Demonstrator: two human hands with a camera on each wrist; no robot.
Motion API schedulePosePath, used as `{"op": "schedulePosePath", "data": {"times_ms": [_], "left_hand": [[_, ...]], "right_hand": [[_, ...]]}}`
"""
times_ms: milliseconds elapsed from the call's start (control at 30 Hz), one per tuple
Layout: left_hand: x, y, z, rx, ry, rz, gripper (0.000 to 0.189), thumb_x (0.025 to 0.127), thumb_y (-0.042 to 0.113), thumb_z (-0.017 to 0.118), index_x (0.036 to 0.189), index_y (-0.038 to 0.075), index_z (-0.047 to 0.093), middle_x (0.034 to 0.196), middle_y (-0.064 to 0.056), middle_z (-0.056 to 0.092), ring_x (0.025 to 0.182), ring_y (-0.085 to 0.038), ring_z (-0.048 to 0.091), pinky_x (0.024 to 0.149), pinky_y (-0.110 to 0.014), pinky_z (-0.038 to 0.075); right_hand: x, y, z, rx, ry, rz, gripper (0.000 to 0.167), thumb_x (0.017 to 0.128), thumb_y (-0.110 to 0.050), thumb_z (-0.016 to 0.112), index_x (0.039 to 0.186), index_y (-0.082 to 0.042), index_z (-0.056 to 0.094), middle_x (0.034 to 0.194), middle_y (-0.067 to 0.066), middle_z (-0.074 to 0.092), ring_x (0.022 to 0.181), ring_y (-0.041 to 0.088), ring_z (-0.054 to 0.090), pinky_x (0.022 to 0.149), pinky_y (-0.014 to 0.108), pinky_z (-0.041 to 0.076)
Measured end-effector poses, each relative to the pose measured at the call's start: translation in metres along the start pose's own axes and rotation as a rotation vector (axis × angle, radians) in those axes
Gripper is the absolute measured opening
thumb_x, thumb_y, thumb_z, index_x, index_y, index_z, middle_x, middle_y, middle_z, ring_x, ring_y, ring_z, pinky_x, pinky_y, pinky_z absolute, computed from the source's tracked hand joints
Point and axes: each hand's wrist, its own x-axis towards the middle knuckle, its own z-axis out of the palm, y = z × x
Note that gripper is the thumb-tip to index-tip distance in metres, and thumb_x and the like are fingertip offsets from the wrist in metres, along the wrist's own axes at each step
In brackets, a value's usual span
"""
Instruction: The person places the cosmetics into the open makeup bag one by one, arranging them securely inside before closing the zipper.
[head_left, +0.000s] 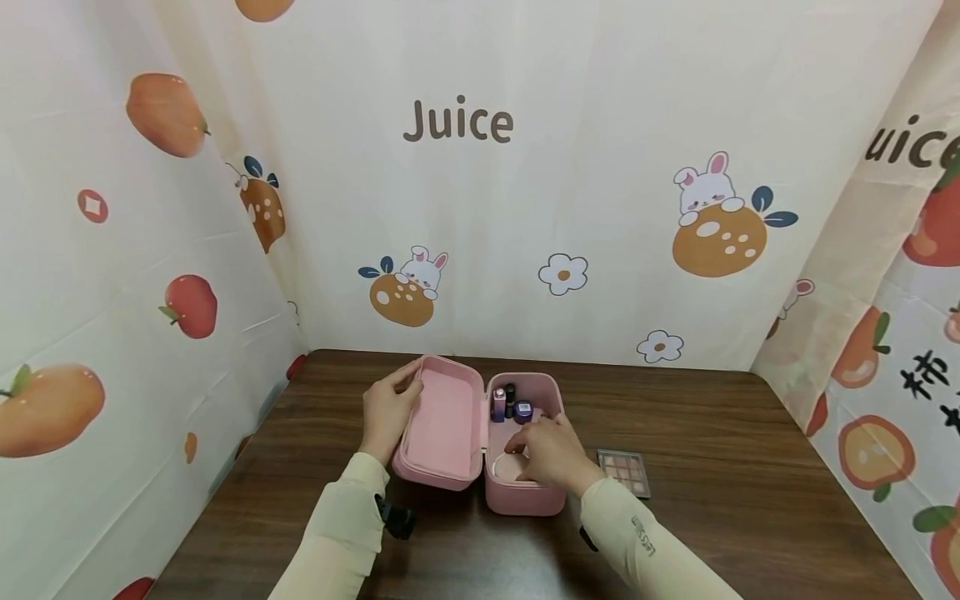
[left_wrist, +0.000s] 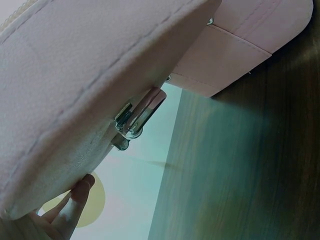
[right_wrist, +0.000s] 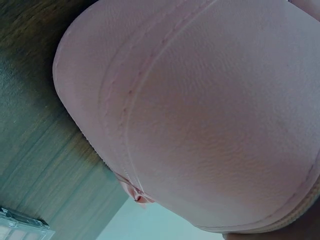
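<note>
A pink cosmetic case [head_left: 525, 500] stands on the table with its lid [head_left: 442, 417] swung out to the left. My left hand [head_left: 386, 412] grips the lid's left edge, thumb on the inner side; in the left wrist view its fingers [left_wrist: 75, 200] press the lid's outside near a metal clasp [left_wrist: 132, 120]. Down inside the case, my right hand [head_left: 555, 450] pinches the edge of a round pale pink disc [head_left: 510, 467] with a white rim. Behind that hand stand a small purple-and-pink tube [head_left: 498, 406], a dark bottle [head_left: 510, 400] and a dark blue jar [head_left: 522, 411].
An eyeshadow palette [head_left: 625, 472] lies on the brown wooden table [head_left: 712, 450] to the right of the case. Printed curtains [head_left: 480, 208] hang behind the table and at both sides.
</note>
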Motion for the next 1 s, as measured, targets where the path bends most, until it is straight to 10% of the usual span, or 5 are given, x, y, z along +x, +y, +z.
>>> {"op": "schedulePosePath", "data": {"times_ms": [467, 833, 1000], "left_hand": [[0.001, -0.001, 0.001, -0.005, 0.006, -0.004, 0.037, 0.091, 0.020, 0.067, 0.128, 0.021, 0.068, 0.131, -0.001, 0.065, 0.129, -0.026, 0.055, 0.106, -0.048, 0.042], [0.002, -0.002, 0.001, 0.002, -0.017, -0.014, 0.038, 0.092, 0.021, 0.066, 0.130, 0.019, 0.066, 0.133, -0.003, 0.064, 0.131, -0.028, 0.052, 0.104, -0.048, 0.044], [0.002, -0.002, 0.002, 0.000, -0.004, -0.009, 0.037, 0.092, 0.020, 0.067, 0.129, 0.019, 0.068, 0.131, -0.004, 0.065, 0.127, -0.028, 0.056, 0.098, -0.045, 0.047]], "right_hand": [[-0.002, 0.006, 0.002, 0.091, 0.075, 0.033, 0.045, 0.064, -0.035, 0.090, 0.104, -0.019, 0.077, 0.104, -0.003, 0.073, 0.115, 0.029, 0.062, 0.093, 0.047, 0.037], [-0.015, 0.039, -0.012, 0.293, 0.447, -0.028, 0.038, 0.077, -0.023, 0.083, 0.114, -0.014, 0.074, 0.112, 0.000, 0.070, 0.100, 0.018, 0.056, 0.087, 0.042, 0.035], [-0.032, 0.065, -0.027, 0.330, 0.466, 0.040, 0.042, 0.081, -0.021, 0.081, 0.120, -0.012, 0.070, 0.117, 0.003, 0.068, 0.106, 0.020, 0.054, 0.092, 0.047, 0.037]]}}
